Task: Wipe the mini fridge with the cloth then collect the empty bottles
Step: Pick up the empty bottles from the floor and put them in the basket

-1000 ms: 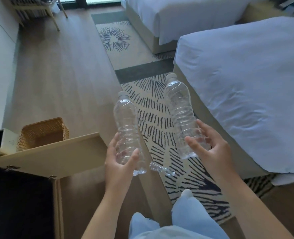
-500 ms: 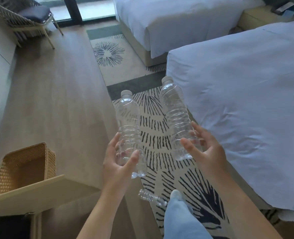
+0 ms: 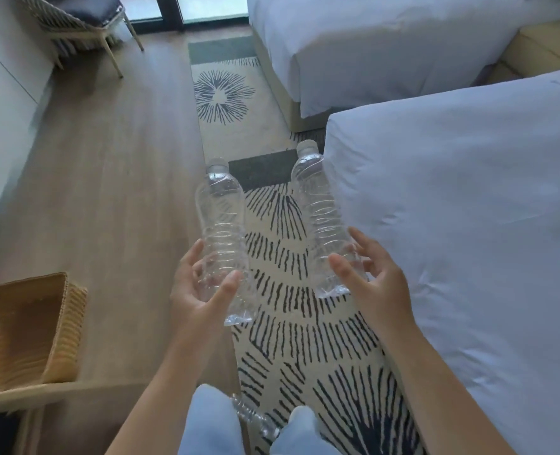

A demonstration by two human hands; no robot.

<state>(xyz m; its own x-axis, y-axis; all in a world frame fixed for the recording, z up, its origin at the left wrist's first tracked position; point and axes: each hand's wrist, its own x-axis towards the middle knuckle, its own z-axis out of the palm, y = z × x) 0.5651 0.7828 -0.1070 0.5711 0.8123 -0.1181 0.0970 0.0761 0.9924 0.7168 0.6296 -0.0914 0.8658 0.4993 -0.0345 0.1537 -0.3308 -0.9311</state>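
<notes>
Bottles both off the floor (image 3: 107, 192), caps pointing away, over the striped rug (image 3: 288, 326). Grips the left bottle (image 3: 221, 224) in the left hand (image 3: 199, 297), fingers (image 3: 191, 261) curled round its lower half, thumb across the front; grips the right bottle (image 3: 321, 218) in the right hand (image 3: 378, 284), fingers (image 3: 365, 243) wrapped round its base, just beside the near bed (image 3: 469, 224). Third bottle (image 3: 255, 418) lying down between the knees (image 3: 211, 418); woven basket (image 3: 25, 323) on the bench (image 3: 58, 393) at left.

The left bottle (image 3: 221, 224), clear, empty and capped, is held nearly upright in the left hand (image 3: 199, 297). The matching right bottle (image 3: 321, 218) sits in the right hand (image 3: 370, 277). A third bottle (image 3: 255, 418) lies on the floor (image 3: 107, 192).
</notes>
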